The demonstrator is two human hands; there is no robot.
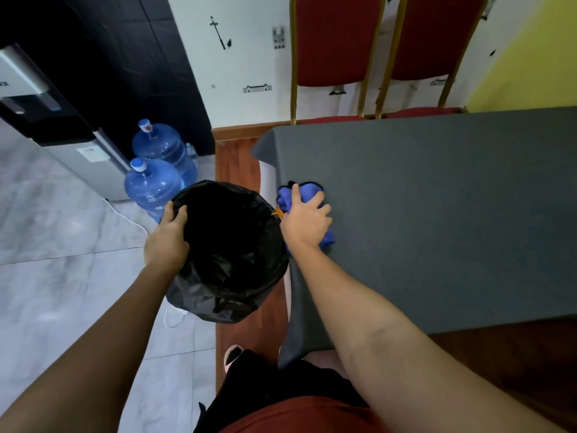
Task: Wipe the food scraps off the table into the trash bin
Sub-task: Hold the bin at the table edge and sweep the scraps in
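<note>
A trash bin [229, 245] lined with a black bag is held up beside the table's left edge. My left hand [168, 237] grips its near-left rim, thumb over the lip. On the grey-clothed table [437, 198], right at that left edge, lies a bunched blue cloth [288, 192]. My right hand [307, 221] presses down on the cloth with fingers curled around it. A small orange bit [276, 211] shows between the cloth and the bin's rim. No other scraps are visible on the cloth-covered top.
Two blue water jugs [156, 170] and a water dispenser [46, 120] stand on the tiled floor to the left. Two red chairs with gold frames [374, 57] sit behind the table against the wall. My foot [232, 354] is near the table corner.
</note>
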